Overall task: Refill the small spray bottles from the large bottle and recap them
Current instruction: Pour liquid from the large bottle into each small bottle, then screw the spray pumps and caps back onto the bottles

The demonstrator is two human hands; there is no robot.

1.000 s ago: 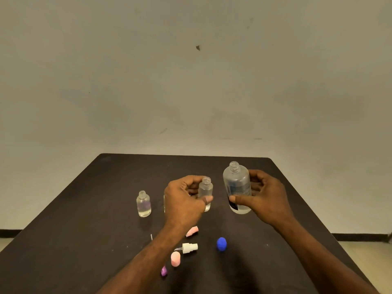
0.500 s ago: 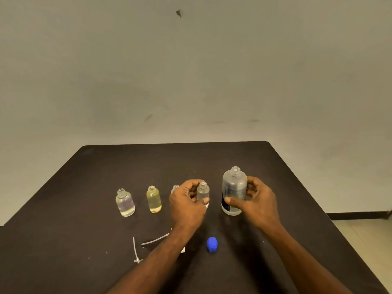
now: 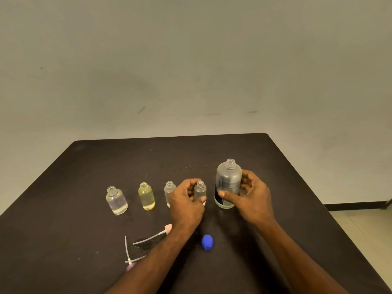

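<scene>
Several small uncapped bottles stand in a row on the dark table (image 3: 84,166). My left hand (image 3: 186,200) grips the rightmost small clear bottle (image 3: 200,188), which stands upright. Left of it stand another clear small bottle (image 3: 169,190), a yellow-filled bottle (image 3: 146,196) and a wider clear bottle (image 3: 116,200). My right hand (image 3: 250,196) grips the large open bottle (image 3: 228,183), upright, just right of the held small bottle. The blue cap (image 3: 207,242) lies near my left wrist.
Spray heads with thin dip tubes lie at the front left: a pink one (image 3: 167,228) and a purple one (image 3: 129,265), partly behind my left forearm. The table's right edge drops to a tiled floor (image 3: 364,225).
The view has shifted, bringing the left bottles into sight. Both hands keep their grips; the large bottle and the small bottle stay upright and close together.
</scene>
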